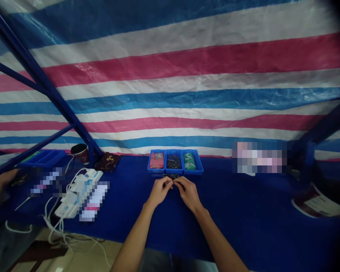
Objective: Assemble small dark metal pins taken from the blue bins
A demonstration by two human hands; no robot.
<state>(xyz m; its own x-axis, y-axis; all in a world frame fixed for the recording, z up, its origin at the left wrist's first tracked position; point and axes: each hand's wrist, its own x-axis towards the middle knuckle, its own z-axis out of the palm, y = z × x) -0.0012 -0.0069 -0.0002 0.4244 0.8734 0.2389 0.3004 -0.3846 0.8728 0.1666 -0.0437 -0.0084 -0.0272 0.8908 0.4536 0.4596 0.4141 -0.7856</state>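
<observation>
Small dark pieces [172, 176]: small loose cluster at the front wall of the middle blue bin [174, 170], just behind the fingertips.
Left hand [160, 192]: in front of the middle blue bin, slightly left.
Right hand [188, 193]: in front of the middle blue bin, slightly right.
Grip: fingers of both hands curled, tips meeting; cannot tell whether they grasp anything.
Middle blue bin contents: dark metal pieces, heaped.
Side bins: touching the middle blue bin; red packets [156, 160] left, green packets [189, 160] right.
Power strip [79, 192]: well left of the middle blue bin.
Paper cup [81, 153]: farther left.
Co-worker's hand [2, 181]: at the far left, well apart.
</observation>
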